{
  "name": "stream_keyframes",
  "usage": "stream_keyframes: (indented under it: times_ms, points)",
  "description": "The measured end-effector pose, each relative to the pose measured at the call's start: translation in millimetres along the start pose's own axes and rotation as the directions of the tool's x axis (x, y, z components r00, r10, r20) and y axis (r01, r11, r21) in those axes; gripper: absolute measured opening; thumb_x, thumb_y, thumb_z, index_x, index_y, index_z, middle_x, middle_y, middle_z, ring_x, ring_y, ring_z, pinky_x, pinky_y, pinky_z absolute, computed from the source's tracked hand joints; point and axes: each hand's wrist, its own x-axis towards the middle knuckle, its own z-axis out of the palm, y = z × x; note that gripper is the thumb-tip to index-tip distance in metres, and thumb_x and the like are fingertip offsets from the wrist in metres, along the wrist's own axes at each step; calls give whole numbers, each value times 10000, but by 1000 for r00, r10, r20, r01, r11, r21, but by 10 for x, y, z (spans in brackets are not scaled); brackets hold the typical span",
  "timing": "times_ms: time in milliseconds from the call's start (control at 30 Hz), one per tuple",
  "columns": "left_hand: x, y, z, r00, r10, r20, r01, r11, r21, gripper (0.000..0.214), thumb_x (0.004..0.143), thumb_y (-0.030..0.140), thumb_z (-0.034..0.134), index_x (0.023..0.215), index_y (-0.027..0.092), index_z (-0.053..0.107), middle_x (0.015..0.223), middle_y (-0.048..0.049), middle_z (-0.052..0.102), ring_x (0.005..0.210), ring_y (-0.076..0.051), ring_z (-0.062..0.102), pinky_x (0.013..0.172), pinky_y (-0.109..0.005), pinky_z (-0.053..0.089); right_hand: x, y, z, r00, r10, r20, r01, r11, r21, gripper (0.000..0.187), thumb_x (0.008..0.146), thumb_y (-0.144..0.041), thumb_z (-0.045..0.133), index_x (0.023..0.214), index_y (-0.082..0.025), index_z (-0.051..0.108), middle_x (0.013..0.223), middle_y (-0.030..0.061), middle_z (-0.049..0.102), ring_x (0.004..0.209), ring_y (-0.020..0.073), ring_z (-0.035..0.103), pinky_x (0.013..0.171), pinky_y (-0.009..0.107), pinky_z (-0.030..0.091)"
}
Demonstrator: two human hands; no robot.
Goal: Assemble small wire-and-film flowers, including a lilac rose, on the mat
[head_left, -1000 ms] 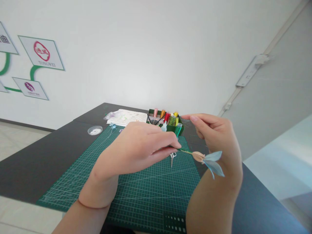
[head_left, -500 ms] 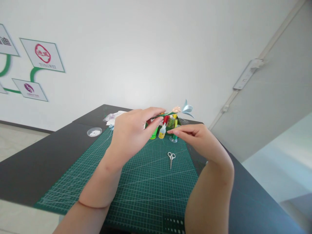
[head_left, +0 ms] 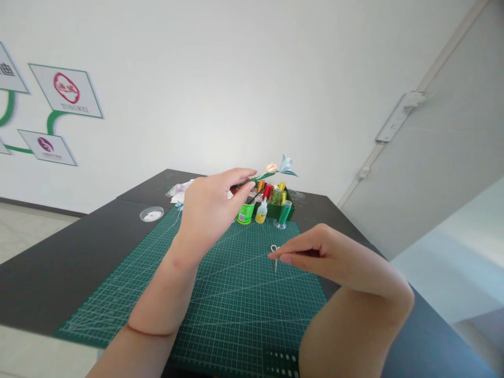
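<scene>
A: A pale wall (head_left: pixel 236 94) stands behind a dark table (head_left: pixel 90 247), on which a green cutting mat (head_left: pixel 232 304) is laid. Where is the flower stem (head_left: pixel 264 177)?

B: Raised above the far part of the mat, slanting up to the right; a peach bud (head_left: pixel 271 168) and a pale blue flower (head_left: pixel 286 165) mark its upper end.

A: And the hands?

B: The left hand (head_left: pixel 212 203) is closed in a pinch, gripping the stem between thumb and fingers. The right hand (head_left: pixel 315 247) has thumb and forefinger close together, overlapping the scissors (head_left: pixel 276 265) in this view; whether it touches them or holds anything cannot be told.

A: What lies beyond?

B: A green can (head_left: pixel 246 214), a small glue bottle (head_left: pixel 261 212) and a green thread spool (head_left: pixel 285 211), near a box (head_left: pixel 292 211) of coloured spools (head_left: pixel 268 192). A round dish (head_left: pixel 151 213) lies left of the mat.
</scene>
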Motion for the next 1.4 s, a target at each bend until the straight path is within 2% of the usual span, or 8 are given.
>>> stream_keyframes:
  times_ms: [233,467,633,833,933,1067,1200,1400]
  points:
    - [33,-26,68,977,-14,211,-2,997,77,218,947,312,656,1101,258,801,1000,-41,822,860,-239,764,726,-332,538,-124,-194,27,963,-268,-34,266,963,-49,258,1005,-246,609,1139,-181,820,742,43,791,531,99,622,485,214,419]
    - [7,20,56,898,5,441,-70,989,133,171,936,260,638,988,250,800,884,-11,804,767,-204,714,652,-282,436,-212,-250,-11,880,-420,-224,424,905,-29,256,971,-182,658,1167,-245,810,627,-1,740,464,78,572,453,190,411]
    - [-21,30,44,810,110,576,-203,974,99,141,928,228,627,877,234,758,790,9,762,663,-168,643,581,-273,330,-158,-251,19,823,-280,-495,328,945,10,204,949,-265,690,1080,-295,843,586,-3,715,416,91,462,392,225,353]
    - [-61,9,20,735,252,629,-266,961,-74,112,938,198,629,878,234,716,724,44,705,604,-121,603,575,-265,335,71,-119,33,626,-70,-777,184,981,60,206,916,-305,695,1043,-287,856,555,-9,618,457,110,384,422,260,298]
    - [-65,31,-8,723,277,633,-265,957,-116,113,965,211,610,911,230,707,737,46,705,616,-117,610,584,-255,346,192,1,2,584,1,-812,193,971,140,248,919,-316,672,1086,-247,842,510,-38,483,477,109,345,451,260,282]
    - [-64,88,-59,712,301,635,-275,951,-142,108,1001,241,588,972,227,691,806,35,727,668,-130,637,611,-243,367,306,105,-40,602,63,-796,219,946,240,302,944,-377,640,1117,-208,822,514,-65,354,494,107,285,477,267,232]
    - [-77,136,-102,736,311,601,-261,950,-171,102,1015,258,589,1039,227,684,862,25,744,703,-130,653,629,-233,394,404,164,-58,679,75,-731,192,942,275,372,959,-499,611,1010,-192,816,518,-72,320,496,108,278,499,273,244]
    - [-92,143,-71,929,241,281,-171,953,-252,82,1010,271,601,1025,216,660,876,2,753,683,-112,652,619,-230,461,509,306,-53,779,14,-627,188,949,254,645,985,-607,516,489,-198,569,497,-44,359,495,103,338,520,269,308]
